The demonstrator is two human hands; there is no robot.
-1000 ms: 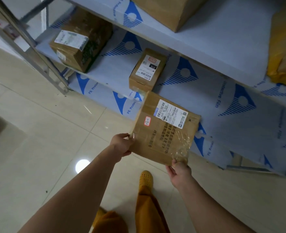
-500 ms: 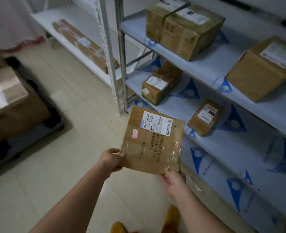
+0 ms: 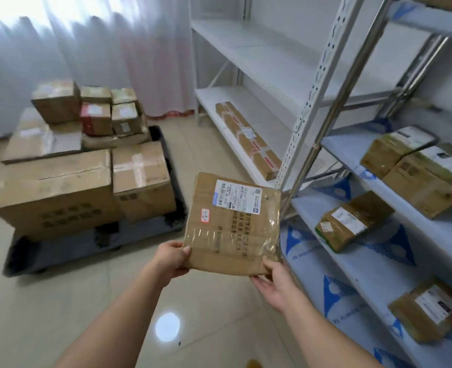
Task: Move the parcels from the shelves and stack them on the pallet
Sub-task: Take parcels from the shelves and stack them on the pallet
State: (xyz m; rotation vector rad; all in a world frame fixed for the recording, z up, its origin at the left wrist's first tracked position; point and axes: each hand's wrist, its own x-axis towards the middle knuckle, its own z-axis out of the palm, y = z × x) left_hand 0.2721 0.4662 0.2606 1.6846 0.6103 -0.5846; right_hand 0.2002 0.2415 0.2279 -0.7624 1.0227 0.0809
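Parcel (image 3: 232,224) (tag "A-4") — left hand (image 3: 170,258), right hand (image 3: 275,284) gripping.

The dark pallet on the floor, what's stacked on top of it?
Taped cardboard boxes cover the pallet: two big ones in front, smaller ones piled behind. Its near edge shows bare; anything behind or under the stack is hidden.

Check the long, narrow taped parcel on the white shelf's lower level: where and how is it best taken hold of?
Probably across its narrow width near the middle, one hand on each long side, coming from the open aisle side. The long parcel lies flat along the white shelf, so an end grip would let it droop. Both the left hand and right hand now hold the flat parcel.
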